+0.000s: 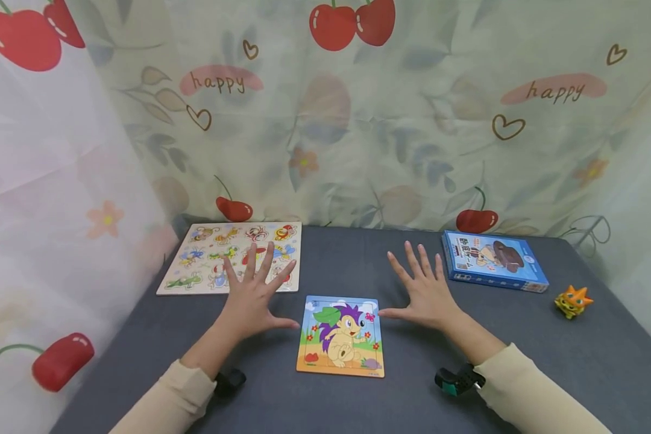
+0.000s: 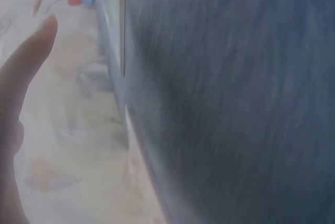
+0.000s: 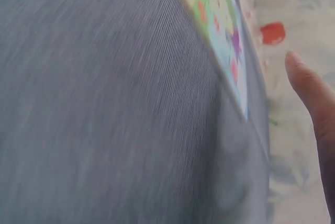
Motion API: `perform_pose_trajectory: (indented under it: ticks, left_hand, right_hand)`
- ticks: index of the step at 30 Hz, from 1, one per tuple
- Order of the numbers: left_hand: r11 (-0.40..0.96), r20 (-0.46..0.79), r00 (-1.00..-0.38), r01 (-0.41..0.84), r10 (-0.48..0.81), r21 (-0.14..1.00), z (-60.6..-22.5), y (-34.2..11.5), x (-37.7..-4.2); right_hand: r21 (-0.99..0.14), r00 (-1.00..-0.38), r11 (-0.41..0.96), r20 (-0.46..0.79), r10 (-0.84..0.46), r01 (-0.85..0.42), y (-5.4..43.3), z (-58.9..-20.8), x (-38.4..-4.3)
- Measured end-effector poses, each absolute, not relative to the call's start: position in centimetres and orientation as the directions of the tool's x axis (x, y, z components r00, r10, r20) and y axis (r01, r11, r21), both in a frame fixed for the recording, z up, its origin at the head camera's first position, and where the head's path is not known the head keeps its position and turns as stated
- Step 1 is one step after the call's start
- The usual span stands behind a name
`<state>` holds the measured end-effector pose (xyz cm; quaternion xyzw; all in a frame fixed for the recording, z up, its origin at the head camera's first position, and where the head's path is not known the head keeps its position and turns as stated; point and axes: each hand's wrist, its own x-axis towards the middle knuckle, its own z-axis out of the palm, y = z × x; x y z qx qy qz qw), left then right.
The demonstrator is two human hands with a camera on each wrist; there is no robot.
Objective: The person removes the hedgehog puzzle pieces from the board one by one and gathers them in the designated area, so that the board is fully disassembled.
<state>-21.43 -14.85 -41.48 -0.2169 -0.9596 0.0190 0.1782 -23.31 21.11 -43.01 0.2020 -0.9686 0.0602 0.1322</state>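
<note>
Table's [image 1: 352,259] dark grey, and pale cloth [image 1: 358,138] hangs right behind the far edge, kinda wrinkly, printed with red cherries [image 1: 333,27], faded leaves [image 1: 431,158], brown hearts [image 1: 509,126] and "happy" on pink smudges. More cloth off the left and right edges too. Wire loops [image 1: 591,228] by the far right corner. Light's pretty soft.

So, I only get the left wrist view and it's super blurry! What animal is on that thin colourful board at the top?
Observer: The thin, colourful square board shows a purple-spined cartoon hedgehog.
Operator: Aww! And what's the right hand doing?
Observer: It's holding nothing, with its fingers spread wide.
Operator: Any little toys I'm missing?
Observer: Yes, a small, spiky orange-and-yellow figurine stands to the right of the flat blue rectangular box.
</note>
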Motion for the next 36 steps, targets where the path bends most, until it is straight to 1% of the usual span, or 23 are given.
perform_pose_trajectory:
  ticks: [7, 9, 13, 16, 18, 22, 25, 29, 32, 36]
  left_hand:
    - [0.875, 0.228, -0.847, 0.482, 0.480, -0.051, -42.4, -12.5, -20.5]
    - [0.867, 0.173, -0.851, 0.498, 0.495, -0.029, -42.3, -11.8, -20.1]
    - [0.851, 0.039, -0.853, 0.523, 0.521, 0.048, -42.0, -10.9, -19.4]
    - [0.843, -0.068, -0.843, 0.523, 0.533, 0.127, -41.9, -10.5, -19.0]
    - [0.839, -0.130, -0.834, 0.513, 0.537, 0.181, -41.8, -10.3, -18.8]
    - [0.836, -0.230, -0.812, 0.474, 0.536, 0.276, -41.8, -9.8, -18.4]
    - [0.836, -0.269, -0.806, 0.436, 0.527, 0.333, -41.8, -9.6, -18.2]
    - [0.833, -0.280, -0.809, 0.398, 0.516, 0.385, -41.6, -9.5, -17.9]
    - [0.827, -0.274, -0.809, 0.395, 0.520, 0.400, -41.5, -9.5, -17.7]
    - [0.826, -0.270, -0.808, 0.403, 0.523, 0.394, -41.6, -9.6, -17.5]
  right_hand:
    - [-0.188, -0.885, 0.871, 0.212, -0.415, -0.453, 17.7, -43.4, -23.5]
    - [-0.240, -0.883, 0.852, 0.185, -0.430, -0.465, 16.7, -43.4, -23.5]
    - [-0.389, -0.876, 0.789, 0.132, -0.464, -0.476, 14.8, -43.0, -23.6]
    - [-0.491, -0.863, 0.731, 0.093, -0.497, -0.473, 13.5, -42.7, -23.7]
    - [-0.533, -0.852, 0.702, 0.072, -0.518, -0.472, 12.6, -42.6, -23.8]
    - [-0.563, -0.823, 0.659, 0.068, -0.564, -0.498, 10.9, -42.7, -24.3]
    - [-0.589, -0.814, 0.639, 0.055, -0.579, -0.494, 9.9, -43.1, -24.7]
    - [-0.657, -0.820, 0.615, 0.008, -0.573, -0.436, 8.7, -43.9, -24.9]
    - [-0.691, -0.829, 0.604, -0.013, -0.559, -0.397, 8.1, -44.2, -24.8]
    - [-0.705, -0.842, 0.599, -0.004, -0.539, -0.380, 7.6, -44.3, -24.7]
